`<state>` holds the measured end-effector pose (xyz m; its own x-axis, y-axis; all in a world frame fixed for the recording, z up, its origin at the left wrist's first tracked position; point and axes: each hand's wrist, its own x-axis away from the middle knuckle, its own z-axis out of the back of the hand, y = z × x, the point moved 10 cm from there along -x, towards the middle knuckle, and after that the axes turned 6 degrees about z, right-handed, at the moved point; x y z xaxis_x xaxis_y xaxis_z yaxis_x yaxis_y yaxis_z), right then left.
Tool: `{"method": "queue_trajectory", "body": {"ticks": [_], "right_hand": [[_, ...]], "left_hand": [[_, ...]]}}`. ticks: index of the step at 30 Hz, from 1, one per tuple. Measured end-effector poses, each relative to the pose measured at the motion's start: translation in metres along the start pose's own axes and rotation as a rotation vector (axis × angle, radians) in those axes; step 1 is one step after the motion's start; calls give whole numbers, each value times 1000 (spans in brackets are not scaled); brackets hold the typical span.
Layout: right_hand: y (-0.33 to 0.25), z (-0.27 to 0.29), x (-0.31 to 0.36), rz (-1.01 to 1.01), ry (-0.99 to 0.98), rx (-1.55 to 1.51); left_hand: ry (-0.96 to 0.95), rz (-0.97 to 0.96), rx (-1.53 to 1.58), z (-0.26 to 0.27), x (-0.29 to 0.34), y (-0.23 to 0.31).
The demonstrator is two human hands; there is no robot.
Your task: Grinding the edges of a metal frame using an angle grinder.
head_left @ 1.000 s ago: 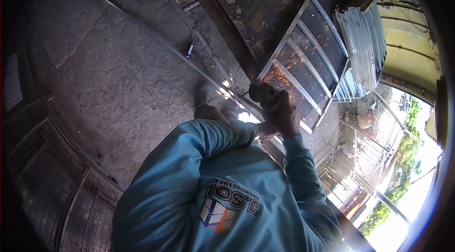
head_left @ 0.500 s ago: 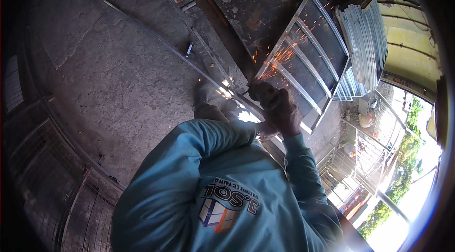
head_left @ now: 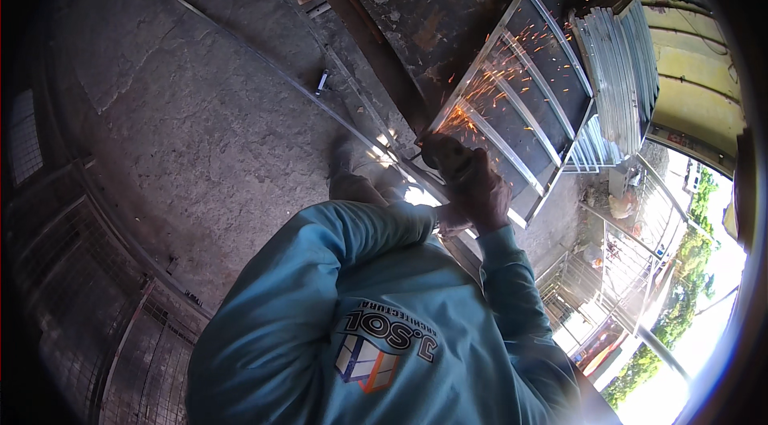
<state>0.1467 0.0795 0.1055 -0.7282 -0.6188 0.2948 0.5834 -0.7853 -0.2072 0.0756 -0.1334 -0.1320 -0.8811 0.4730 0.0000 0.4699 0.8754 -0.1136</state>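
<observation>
My right hand (head_left: 490, 195) is closed around the body of a dark angle grinder (head_left: 450, 159). Its head is against the near corner of a metal frame with several crossbars (head_left: 512, 97). Orange sparks (head_left: 472, 109) spray from that contact, up and to the right across the frame. My left hand (head_left: 453, 219) is tucked just below the right one, by the right wrist. Its fingers are hidden, so what they touch does not show.
A brown steel beam (head_left: 360, 25) runs from the top toward the grinder. A long thin metal bar (head_left: 248, 47) slants over the concrete floor on the left. Corrugated sheets (head_left: 612, 73) stand beyond the frame, and mesh panels (head_left: 72, 265) lie at lower left.
The spray of sparks has grown denser and reaches farther over the frame. Both hands and the grinder stay in nearly the same place.
</observation>
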Motion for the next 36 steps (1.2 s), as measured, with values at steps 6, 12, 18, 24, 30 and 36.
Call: {"method": "queue_trajectory", "body": {"ticks": [6,12,18,24,30,36], "right_hand": [[-15,4,-2,39,-53,5],[-13,12,1,52,10,-7],[12,10,11,-13,28,11],[-3,8,1,96,-18,25],[-8,14,1,102,22,42],[11,11,6,65,15,-40]], "left_hand": [[47,-21,-261,-30,11,19],[5,-46,-296,13,-5,1],[51,139,-482,-5,-6,-17],[-59,45,-304,4,0,-8],[78,99,-336,-1,11,-2],[94,197,-544,-32,6,0]]}}
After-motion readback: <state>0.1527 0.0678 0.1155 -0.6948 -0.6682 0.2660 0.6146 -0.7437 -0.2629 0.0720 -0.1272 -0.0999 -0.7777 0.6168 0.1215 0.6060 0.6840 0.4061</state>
